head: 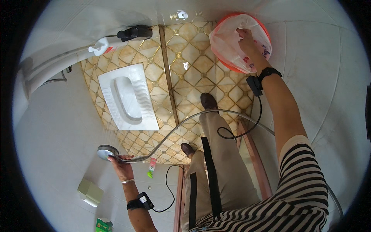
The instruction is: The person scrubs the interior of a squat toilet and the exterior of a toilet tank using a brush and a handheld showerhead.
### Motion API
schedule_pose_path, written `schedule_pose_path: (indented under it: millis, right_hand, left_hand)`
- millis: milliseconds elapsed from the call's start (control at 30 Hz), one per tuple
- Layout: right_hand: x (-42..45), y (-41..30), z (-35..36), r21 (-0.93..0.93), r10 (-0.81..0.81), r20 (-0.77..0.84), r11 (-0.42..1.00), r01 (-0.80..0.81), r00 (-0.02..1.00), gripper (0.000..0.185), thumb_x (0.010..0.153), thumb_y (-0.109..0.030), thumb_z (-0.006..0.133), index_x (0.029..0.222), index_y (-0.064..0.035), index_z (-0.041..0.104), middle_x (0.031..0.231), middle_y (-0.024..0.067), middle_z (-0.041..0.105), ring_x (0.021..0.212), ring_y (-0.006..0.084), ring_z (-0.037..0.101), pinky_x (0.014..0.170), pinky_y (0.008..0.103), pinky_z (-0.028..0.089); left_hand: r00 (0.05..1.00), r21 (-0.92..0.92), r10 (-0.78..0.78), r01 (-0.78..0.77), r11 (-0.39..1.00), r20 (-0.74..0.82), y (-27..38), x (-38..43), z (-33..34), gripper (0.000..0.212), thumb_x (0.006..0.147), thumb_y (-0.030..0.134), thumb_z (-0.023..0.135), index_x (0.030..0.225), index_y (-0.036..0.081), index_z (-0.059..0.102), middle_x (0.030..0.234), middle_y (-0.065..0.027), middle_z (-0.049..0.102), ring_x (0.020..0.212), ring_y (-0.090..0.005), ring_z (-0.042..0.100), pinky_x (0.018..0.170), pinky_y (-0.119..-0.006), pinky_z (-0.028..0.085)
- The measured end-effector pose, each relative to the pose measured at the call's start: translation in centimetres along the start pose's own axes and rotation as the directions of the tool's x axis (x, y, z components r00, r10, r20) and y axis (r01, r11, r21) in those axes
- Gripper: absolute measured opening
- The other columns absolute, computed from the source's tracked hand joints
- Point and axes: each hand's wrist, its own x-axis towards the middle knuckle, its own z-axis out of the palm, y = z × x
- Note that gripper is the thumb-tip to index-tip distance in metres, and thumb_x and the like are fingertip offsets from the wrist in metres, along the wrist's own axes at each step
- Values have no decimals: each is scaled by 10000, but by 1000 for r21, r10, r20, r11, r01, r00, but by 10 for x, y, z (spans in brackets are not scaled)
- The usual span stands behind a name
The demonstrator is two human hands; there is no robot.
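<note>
My left hand [122,168] is closed around the handle of a chrome handheld shower head [107,152]. Thin streams of water run from its face toward the squat toilet [127,97], a white ceramic pan set in the tiled floor. A grey flexible hose [179,123] arcs from the shower head across in front of my legs to the right wall. My right hand [247,40] reaches into an orange-red bin [229,66] lined with a whitish printed plastic bag [221,43]. Its fingers are curled by the liner; whether they grip anything is unclear.
A raised tile edge [169,75] divides the floor. By the far wall are a white bottle [100,47], a black object [135,33] and a white pipe [43,78]. A green-capped bottle [151,168] and a paper holder [89,192] are at the left wall. Cables hang from both wrists.
</note>
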Motion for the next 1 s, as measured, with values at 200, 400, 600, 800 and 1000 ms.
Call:
schedule_pose_path:
  millis: [200,400,600,800,1000]
  right_hand:
    - [-12,-36,-22,50,22,-258,999,-9,966,457,764,67,494,1191,-22,628,1189,206,559,1132,350,538,986,375,438]
    - [-95,-151,-13,113,99,-413,992,-57,905,284,817,-37,561,1082,-28,663,1089,184,625,1018,321,604,895,396,471]
    - [-251,-398,119,805,-207,170,593,-15,963,324,936,-97,600,1256,-50,590,1143,81,635,1008,166,596,842,306,500]
    - [-397,-614,150,724,-426,578,661,-197,697,645,987,-471,457,1448,-29,368,1435,180,443,1301,295,443,1065,391,371]
    - [-487,-694,194,680,-382,723,537,-499,575,698,982,-442,515,1478,-2,293,1483,174,378,1352,322,383,1094,472,339]
  left_hand:
    - [998,-19,61,-60,998,10,15,-12,-3,626,901,680,464,783,71,546,691,-70,553,721,-237,559,814,-493,476]
    - [993,-104,106,-99,990,56,19,-33,-46,633,904,686,449,788,72,551,696,-62,556,709,-229,557,847,-497,454]
    - [962,-231,200,-155,960,187,37,-94,-66,666,906,720,383,765,85,527,702,-46,536,706,-224,536,888,-514,426]
    - [856,-409,383,-229,883,347,47,-172,-125,642,922,701,371,796,84,495,748,-45,490,741,-221,498,930,-514,405]
    - [819,-526,467,-249,813,333,51,-205,-211,553,964,626,388,878,92,502,707,-35,485,705,-218,493,883,-538,429]
